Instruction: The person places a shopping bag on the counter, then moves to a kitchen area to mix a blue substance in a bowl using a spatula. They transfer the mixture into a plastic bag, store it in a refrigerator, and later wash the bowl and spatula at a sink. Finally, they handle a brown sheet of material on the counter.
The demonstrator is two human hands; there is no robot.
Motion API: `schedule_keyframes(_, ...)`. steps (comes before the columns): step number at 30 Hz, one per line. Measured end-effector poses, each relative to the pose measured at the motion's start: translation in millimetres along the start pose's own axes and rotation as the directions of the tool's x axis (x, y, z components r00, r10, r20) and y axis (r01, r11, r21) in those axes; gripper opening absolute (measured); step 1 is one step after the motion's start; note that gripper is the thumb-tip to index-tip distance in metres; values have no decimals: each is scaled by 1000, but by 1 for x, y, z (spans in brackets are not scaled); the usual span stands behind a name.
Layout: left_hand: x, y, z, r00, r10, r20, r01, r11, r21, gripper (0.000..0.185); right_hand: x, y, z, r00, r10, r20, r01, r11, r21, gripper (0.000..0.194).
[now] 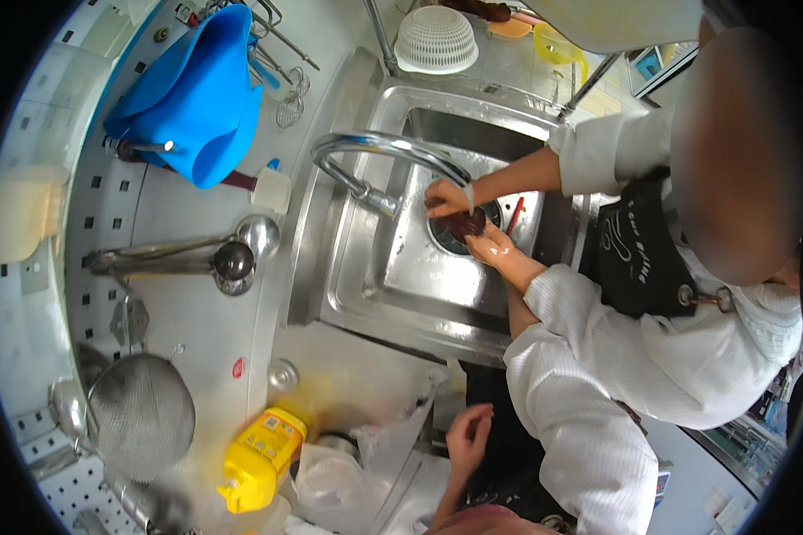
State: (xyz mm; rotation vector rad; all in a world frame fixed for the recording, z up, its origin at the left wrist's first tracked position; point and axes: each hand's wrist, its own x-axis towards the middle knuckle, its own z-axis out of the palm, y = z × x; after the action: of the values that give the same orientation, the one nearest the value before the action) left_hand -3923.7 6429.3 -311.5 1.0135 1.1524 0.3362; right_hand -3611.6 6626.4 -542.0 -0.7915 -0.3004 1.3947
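Note:
My left hand (470,433) is at the lower middle, beside a black apron, with loosely curled fingers and nothing in it. My right arm, in a white sleeve (569,428), reaches towards the steel sink (408,328); its hand is hidden behind a co-worker's forearm (518,267). Over the drain, the co-worker's two wet hands (445,198) hold a dark red object (465,226) that I cannot identify. The curved chrome faucet (401,144) arches over them, and water runs near the object. A narrow red item (516,215) lies in the basin.
The co-worker (629,254) stands close on the right. A yellow bottle (264,455) stands near the wall at lower left. Ladles (234,261), a mesh strainer (144,414) and a blue flexible sheet (194,100) hang on the wall. A white colander (436,40) sits beyond the sink.

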Motion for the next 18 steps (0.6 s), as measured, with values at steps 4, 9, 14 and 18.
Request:
schedule_keyframes(4,37,31,-4,913,405,-54,-363,864,349,14,-49,30,11,957,-222,-185,73,806,-587,59)
schedule_keyframes(9,145,92,-13,751,633,189,-582,500,641,31,-128,29,110,743,86,-663,-658,275,-701,34)
schedule_keyframes(14,209,129,-42,567,588,577,-691,-41,721,37,-142,-49,156,978,26,-208,-206,301,-931,29)
schedule_keyframes(18,237,159,-73,672,404,621,-740,331,586,29,-129,-112,170,983,-98,-153,-89,472,-877,25)
